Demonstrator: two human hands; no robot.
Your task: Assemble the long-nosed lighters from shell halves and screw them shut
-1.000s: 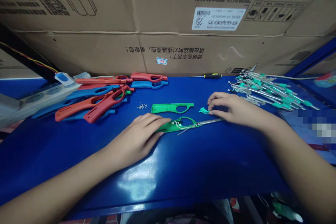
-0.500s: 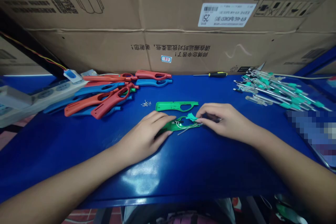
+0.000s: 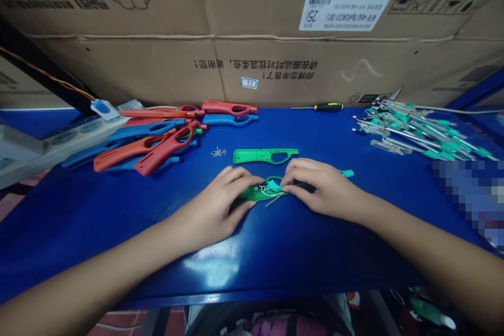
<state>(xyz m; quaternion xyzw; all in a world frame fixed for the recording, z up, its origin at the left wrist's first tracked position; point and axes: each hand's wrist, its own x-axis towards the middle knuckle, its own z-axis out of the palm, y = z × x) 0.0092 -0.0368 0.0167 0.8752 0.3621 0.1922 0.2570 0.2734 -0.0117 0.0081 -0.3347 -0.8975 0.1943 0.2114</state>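
Observation:
Low over the middle of the blue table, my left hand (image 3: 214,202) is closed with thumb and fingers around a green lighter shell half (image 3: 249,194). A teal trigger (image 3: 273,186) sits over the shell's opening, pinched by the fingertips of my right hand (image 3: 321,184). White wire and a thin clear tube run from it along the shell. Another teal piece (image 3: 347,173) sticks out behind my right hand; what joins it is hidden by the hand. Just beyond lies the other green shell half (image 3: 265,156), untouched, with small screws (image 3: 219,152) to its left.
Red, orange and blue lighter shells (image 3: 157,142) are heaped at left by a white power strip (image 3: 74,134). A screwdriver (image 3: 328,107) lies at the back. Lighter inner assemblies with metal rods (image 3: 417,128) pile up at right, and a cardboard box (image 3: 252,21) stands behind.
My right hand has moved left and brought the teal trigger down to the green shell half. A teal piece now shows behind that hand. My left hand stays on the shell.

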